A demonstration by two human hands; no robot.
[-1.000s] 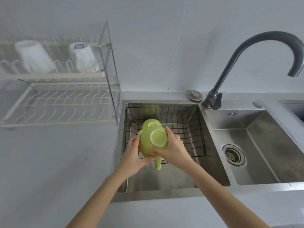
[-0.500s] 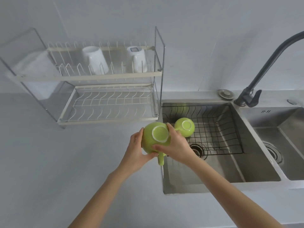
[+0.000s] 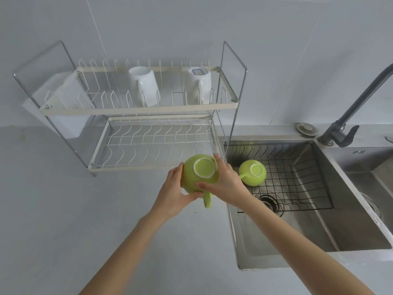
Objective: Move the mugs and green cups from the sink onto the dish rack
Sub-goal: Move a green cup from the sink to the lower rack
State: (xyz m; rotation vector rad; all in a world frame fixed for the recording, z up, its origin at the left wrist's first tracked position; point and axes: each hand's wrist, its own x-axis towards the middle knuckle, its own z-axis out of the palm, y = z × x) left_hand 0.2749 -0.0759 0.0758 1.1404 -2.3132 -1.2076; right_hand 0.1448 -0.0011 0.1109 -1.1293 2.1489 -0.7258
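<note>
While the dish rack stands on the grey counter at the far left, its upper shelf carries two white mugs turned upside down: one mug near the middle of the shelf and a second mug toward the shelf's right end. A pale translucent container hangs at the rack's left end. The rack's lower shelf shows only bare wire.

Just in front of that lower shelf's right corner, both hands hold a green cup upside down over the counter, its base facing up and its handle pointing down toward the camera. The left hand presses the cup's left side with the thumb beneath; the right hand wraps the right side, fingers over the rim of the base.

Right of the rack, the sink holds a black wire basket. A second green cup rests upside down in the basket's left part, handle toward the rack. Farthest from the rack, a dark faucet rises behind the sink.
</note>
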